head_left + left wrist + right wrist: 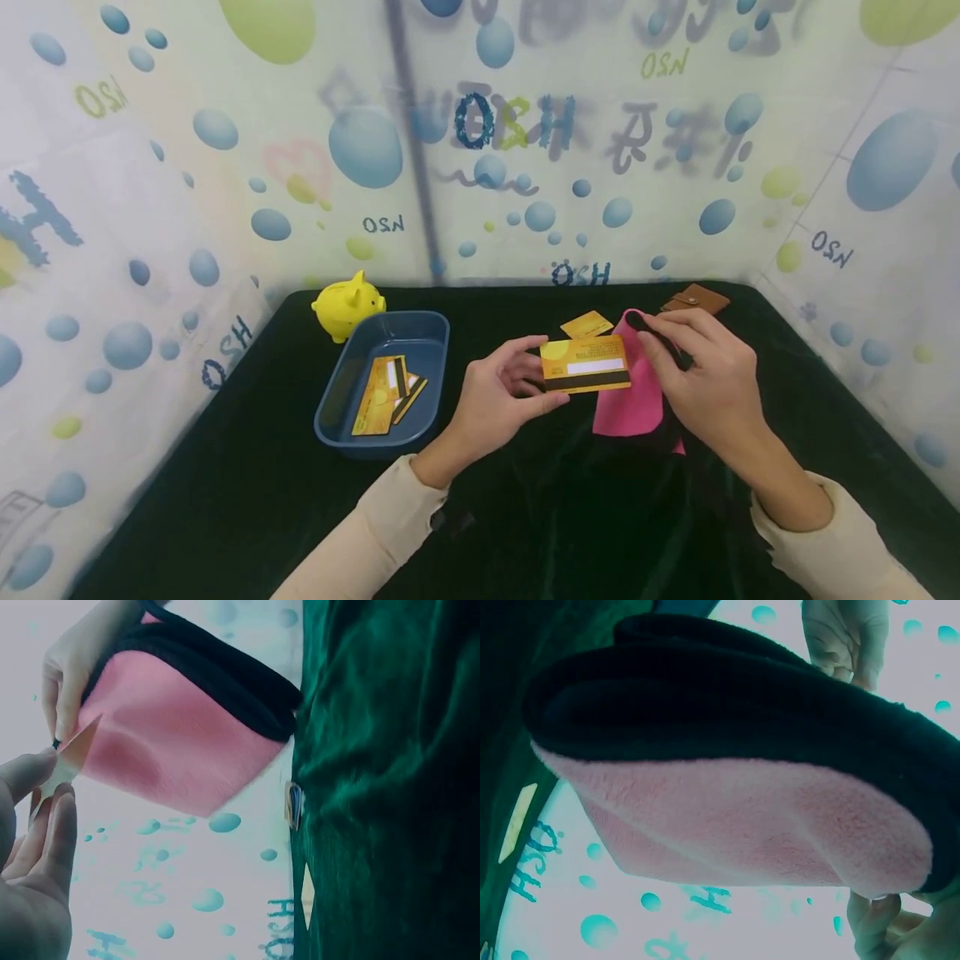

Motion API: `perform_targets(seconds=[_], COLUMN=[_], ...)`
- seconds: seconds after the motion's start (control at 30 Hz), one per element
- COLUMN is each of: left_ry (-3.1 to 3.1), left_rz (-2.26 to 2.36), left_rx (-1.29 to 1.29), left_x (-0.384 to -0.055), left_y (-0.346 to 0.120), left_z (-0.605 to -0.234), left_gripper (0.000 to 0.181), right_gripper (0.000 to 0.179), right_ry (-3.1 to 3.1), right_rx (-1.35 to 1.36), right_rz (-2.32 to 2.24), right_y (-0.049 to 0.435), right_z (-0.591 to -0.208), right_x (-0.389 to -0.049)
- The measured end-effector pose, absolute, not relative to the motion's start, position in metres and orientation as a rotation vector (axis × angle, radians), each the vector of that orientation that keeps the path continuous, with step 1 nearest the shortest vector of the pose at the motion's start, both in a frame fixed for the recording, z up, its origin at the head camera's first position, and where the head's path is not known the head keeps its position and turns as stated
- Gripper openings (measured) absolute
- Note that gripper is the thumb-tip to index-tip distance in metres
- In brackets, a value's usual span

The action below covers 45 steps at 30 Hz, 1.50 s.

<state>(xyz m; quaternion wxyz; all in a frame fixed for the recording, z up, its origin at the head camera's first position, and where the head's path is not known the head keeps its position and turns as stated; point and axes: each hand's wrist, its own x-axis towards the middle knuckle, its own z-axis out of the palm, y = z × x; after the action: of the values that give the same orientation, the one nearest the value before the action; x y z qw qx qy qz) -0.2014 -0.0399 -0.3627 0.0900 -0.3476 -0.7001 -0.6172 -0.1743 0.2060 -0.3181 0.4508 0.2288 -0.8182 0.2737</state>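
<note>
My left hand [495,396] pinches a yellow bank card [585,357] by its left end, thumb below and fingers above. The card's back, with its dark stripe and white strip, faces me. From the right, my right hand [712,379] pinches the upper edge of a cloth [628,412], pink on one side and black on the other. The cloth hangs folded just behind the card's right end. In the left wrist view the card [75,752] overlaps the pink side. Across the right wrist view, the folded cloth [735,817] covers much of the scene.
A blue tray [324,408] at the left holds several yellow cards [372,404]. Behind it stands a yellow piggy bank [342,310]. Another yellow card [588,324] lies beyond my hands, and a brown wallet [703,298] lies at the back right of the dark green tablecloth [570,525].
</note>
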Motion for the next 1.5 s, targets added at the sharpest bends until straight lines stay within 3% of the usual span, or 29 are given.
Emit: perform_targets(seconds=[0.4, 0.63, 1.1, 1.5], left_ry=[-1.978, -1.921, -1.679, -1.525], left_rz=[-1.666, -1.646, -1.589, -1.487], left_rx=[-1.034, -1.111, -1.336, -1.391], left_x=[-0.205, -0.208, -0.209, -0.206], left_y=[-0.042, -0.041, -0.039, -0.039], left_z=[-0.359, -0.36, -0.359, -0.357], left_gripper=[0.064, 0.067, 0.073, 0.057], right_gripper=[0.029, 0.047, 0.045, 0.044], right_ry=[-1.937, -1.903, -1.975, -1.964], right_rx=[0.604, 0.63, 0.832, 0.891], right_rz=[0.67, 0.612, 0.721, 0.66], right_y=[0.196, 0.184, 0.154, 0.143], right_z=[-0.312, -0.309, -0.316, -0.322], right_x=[-0.16, -0.151, -0.146, -0.145])
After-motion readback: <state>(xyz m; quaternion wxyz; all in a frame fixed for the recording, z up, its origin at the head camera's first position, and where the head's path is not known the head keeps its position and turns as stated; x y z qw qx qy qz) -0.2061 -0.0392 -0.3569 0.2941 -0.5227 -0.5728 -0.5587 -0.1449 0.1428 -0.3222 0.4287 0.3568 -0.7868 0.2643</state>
